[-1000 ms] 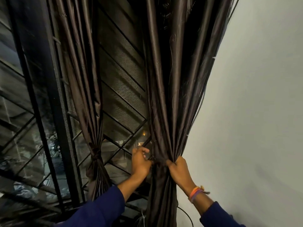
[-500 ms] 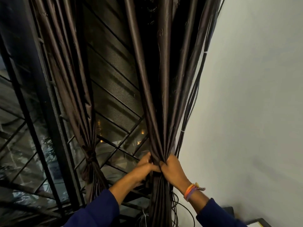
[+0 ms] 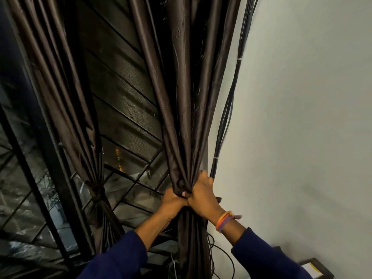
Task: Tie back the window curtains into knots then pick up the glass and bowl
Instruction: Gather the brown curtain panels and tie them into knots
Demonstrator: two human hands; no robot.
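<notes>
Both hands clamp the gathered dark brown satin curtain [image 3: 187, 125] at one bunched point: left hand [image 3: 173, 202] curled round it from the window side, right hand [image 3: 202, 195] wrapped round it from the wall side, the two touching. That curtain hangs just beside the pale grey wall [image 3: 302, 117]. Orange and purple wristbands [image 3: 224, 220] sit on the right wrist. Black cables [image 3: 231, 109] run down between curtain and wall. Second brown curtain [image 3: 66, 97], left, already knotted [image 3: 97, 193] against the black window grille [image 3: 50, 158].
</notes>
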